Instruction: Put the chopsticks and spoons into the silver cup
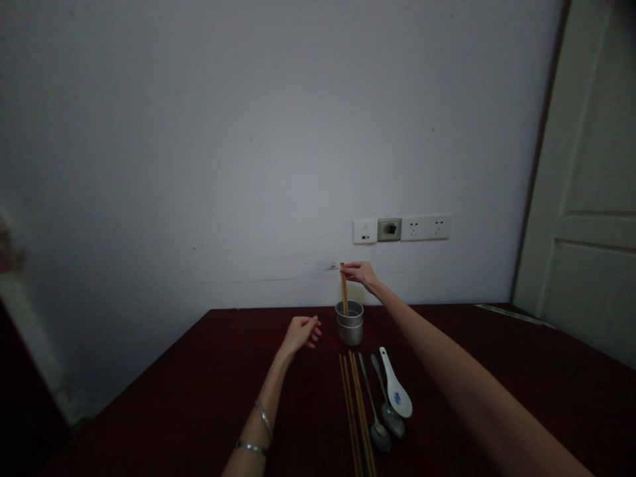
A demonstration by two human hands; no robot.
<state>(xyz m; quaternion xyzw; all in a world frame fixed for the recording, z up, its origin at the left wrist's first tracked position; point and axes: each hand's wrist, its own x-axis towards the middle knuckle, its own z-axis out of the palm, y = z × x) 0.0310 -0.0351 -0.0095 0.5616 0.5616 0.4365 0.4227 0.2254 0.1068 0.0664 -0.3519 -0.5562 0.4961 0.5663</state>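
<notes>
My right hand [360, 272] pinches the top of a wooden chopstick [344, 291] that stands upright inside a small metal cup [350, 322] near the far edge of the dark red table [199, 391]. My left hand [301, 332] rests on the table just left of the cup, fingers loosely curled, holding nothing. Closer to me lie several wooden chopsticks [356, 411] side by side, two metal spoons [380, 417], and a white ceramic spoon [395, 391] with a blue mark.
A white wall rises right behind the table, with a row of sockets and a switch [400, 229] above the cup. A pale door [586, 199] stands at the right. Two bangles circle my left wrist [258, 430].
</notes>
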